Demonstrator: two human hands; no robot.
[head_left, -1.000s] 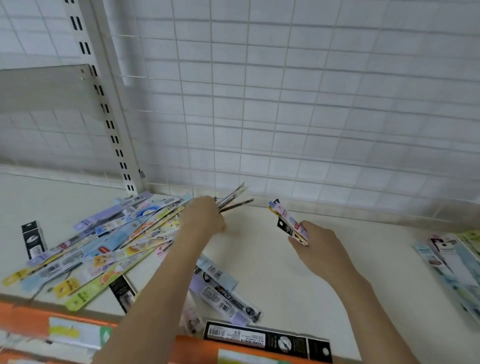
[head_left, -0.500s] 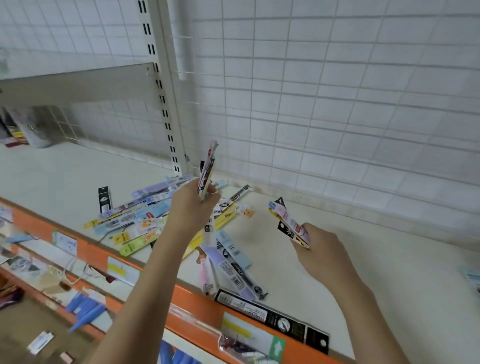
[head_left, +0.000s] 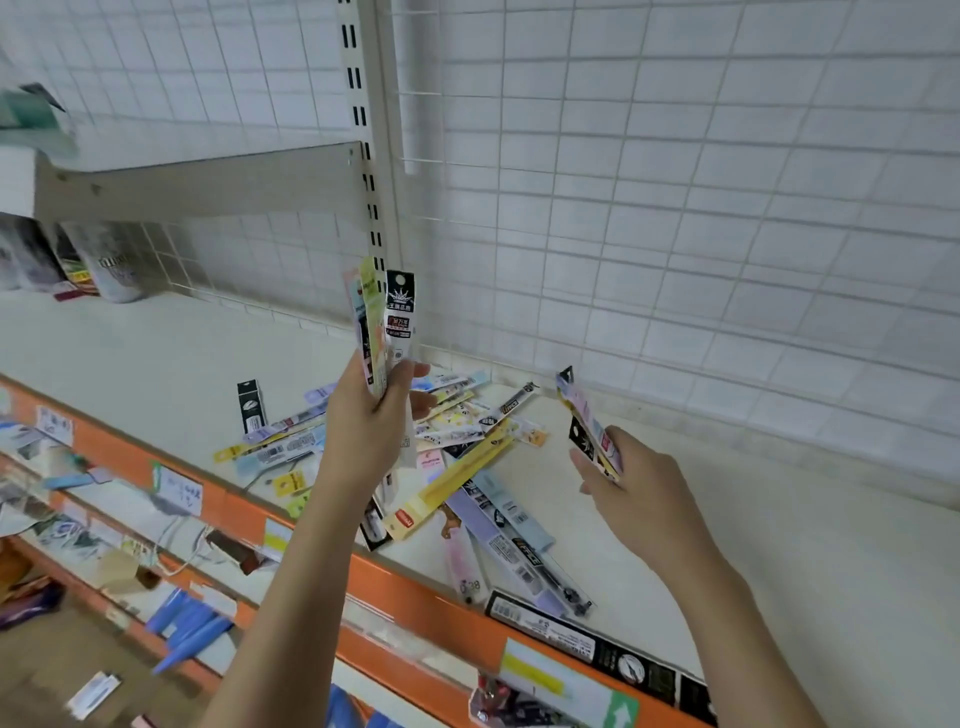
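My left hand (head_left: 370, 426) grips an upright bundle of long narrow pen packets (head_left: 382, 317), raised above the shelf. My right hand (head_left: 636, 480) holds a smaller bunch of packets (head_left: 584, 415), tilted up and to the left. Between and below my hands a loose pile of pen packets (head_left: 467, 452) in yellow, blue, pink and black lies spread on the white shelf (head_left: 779, 545).
A black packet (head_left: 582, 642) lies along the shelf's orange front edge (head_left: 405, 597). A white wire-grid back panel (head_left: 675, 208) and a slotted upright post (head_left: 376, 156) stand behind. Lower shelves (head_left: 130, 519) at left hold more goods; bags (head_left: 104, 265) stand at the far left.
My left hand lifted its bundle off the pile and turned it upright, higher than before. My right hand stayed at about the same spot with its packets. The camera view swung left.
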